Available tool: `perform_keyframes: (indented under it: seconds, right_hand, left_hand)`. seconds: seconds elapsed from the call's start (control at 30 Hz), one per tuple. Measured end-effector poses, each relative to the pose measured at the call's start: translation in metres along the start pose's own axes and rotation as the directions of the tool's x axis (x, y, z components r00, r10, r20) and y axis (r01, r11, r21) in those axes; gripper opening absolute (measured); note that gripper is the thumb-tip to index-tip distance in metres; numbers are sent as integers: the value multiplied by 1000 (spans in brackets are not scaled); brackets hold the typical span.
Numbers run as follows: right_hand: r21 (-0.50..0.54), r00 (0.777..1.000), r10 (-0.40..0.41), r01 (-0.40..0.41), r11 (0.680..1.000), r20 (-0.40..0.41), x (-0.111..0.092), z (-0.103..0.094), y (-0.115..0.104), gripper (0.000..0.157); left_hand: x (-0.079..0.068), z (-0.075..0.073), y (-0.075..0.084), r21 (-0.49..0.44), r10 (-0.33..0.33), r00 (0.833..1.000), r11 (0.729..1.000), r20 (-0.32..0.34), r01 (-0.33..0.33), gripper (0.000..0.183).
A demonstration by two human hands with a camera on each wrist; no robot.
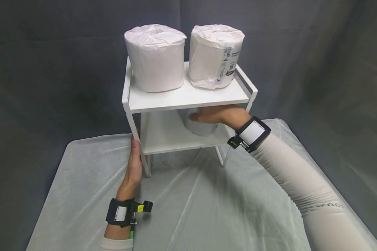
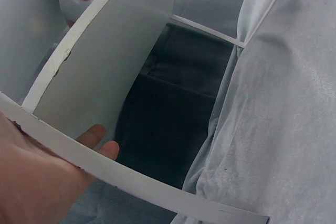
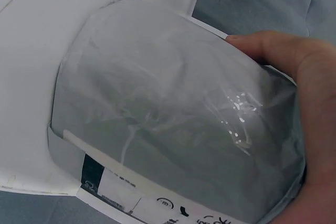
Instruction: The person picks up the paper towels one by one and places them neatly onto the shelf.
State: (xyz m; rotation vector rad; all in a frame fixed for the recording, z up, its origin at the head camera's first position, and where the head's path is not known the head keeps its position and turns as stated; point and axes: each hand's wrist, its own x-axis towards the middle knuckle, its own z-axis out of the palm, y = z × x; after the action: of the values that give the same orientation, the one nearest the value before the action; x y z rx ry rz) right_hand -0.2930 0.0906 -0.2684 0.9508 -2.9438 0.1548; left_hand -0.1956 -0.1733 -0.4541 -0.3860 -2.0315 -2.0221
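Observation:
A white two-tier shelf rack (image 1: 163, 100) stands on the cloth-covered table. My right hand (image 1: 221, 114) reaches between its tiers and grips a wrapped toilet paper roll (image 1: 203, 129) upright on the lower shelf (image 1: 160, 139). In the right wrist view, the thumb lies along one side of this roll (image 3: 157, 77), whose plastic wrap carries printing; the other fingers are hidden. At the rack's left side, my left hand (image 1: 134, 169) holds the leg frame. In the left wrist view, fingertips (image 2: 109, 149) show beyond the white bar (image 2: 131, 182), beneath the lower shelf.
Two more wrapped rolls, one at left (image 1: 157, 62) and one at right (image 1: 213, 59), stand on the upper shelf. Raised side rails (image 1: 246, 82) edge that shelf. A grey cloth (image 1: 188, 202) covers the table, and dark curtains (image 1: 66, 69) hang behind and beside it.

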Motion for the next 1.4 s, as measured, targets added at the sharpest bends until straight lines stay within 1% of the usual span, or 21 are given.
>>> perform_keyframes:
  seconds: [0.1, 0.33, 0.47, 0.73, 0.9, 1.2, 1.4]
  right_hand:
    - [3, 1000, 6, -6, 1000, 3, 0, 1, 0, 83]
    - [-5, 1000, -9, 9, 1000, -7, 0, 3, 0, 83]
    - [-4, 1000, -10, 10, 1000, -14, 0, 3, 0, 82]
    - [-1, 1000, -12, 12, 1000, -21, 1, 5, -1, 81]
    - [11, 999, -18, 18, 1000, -35, 1, 8, 1, 80]
    - [6, 997, -31, 32, 999, -70, 1, 10, 3, 82]
    - [-11, 998, -22, 21, 1000, -59, 0, 10, 2, 83]
  left_hand:
    - [0, 0, 0, 5, -4, 1000, 1000, -5, 4, 79]
    - [1, 1, 2, -9, -12, 1000, 1000, 1, 12, 79]
    - [0, 0, 1, 15, -23, 1000, 1000, 0, 23, 78]
    - [1, 0, 3, 19, -24, 1000, 1000, -15, 24, 77]
    - [0, 0, 3, 31, -28, 999, 999, -17, 29, 75]
    - [3, 0, 4, 26, -20, 1000, 999, -21, 21, 79]
    - [2, 1, 4, 24, -38, 999, 999, -20, 38, 77]
